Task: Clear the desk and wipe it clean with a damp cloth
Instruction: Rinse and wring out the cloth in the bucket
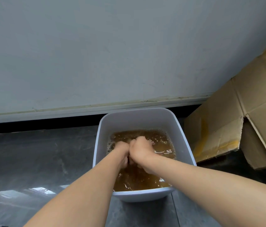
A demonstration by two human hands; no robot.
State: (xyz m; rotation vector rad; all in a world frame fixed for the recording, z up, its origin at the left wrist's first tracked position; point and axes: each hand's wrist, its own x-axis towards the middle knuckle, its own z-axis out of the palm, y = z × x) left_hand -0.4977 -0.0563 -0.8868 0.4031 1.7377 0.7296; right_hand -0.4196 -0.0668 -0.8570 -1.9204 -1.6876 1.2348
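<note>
Left hand and right hand, both curled into fists pressed knuckle to knuckle, sit half sunk in brown water in a white tub at the wall edge of the floor, any cloth in their grip hidden, cardboard boxes just beside.

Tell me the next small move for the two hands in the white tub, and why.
The left hand and right hand are curled knuckle to knuckle, half sunk in brown water in the white tub. What they grip is hidden, likely the cloth. So probably lift them just clear of the surface and twist to wring: a damp cloth should not drip.
</note>
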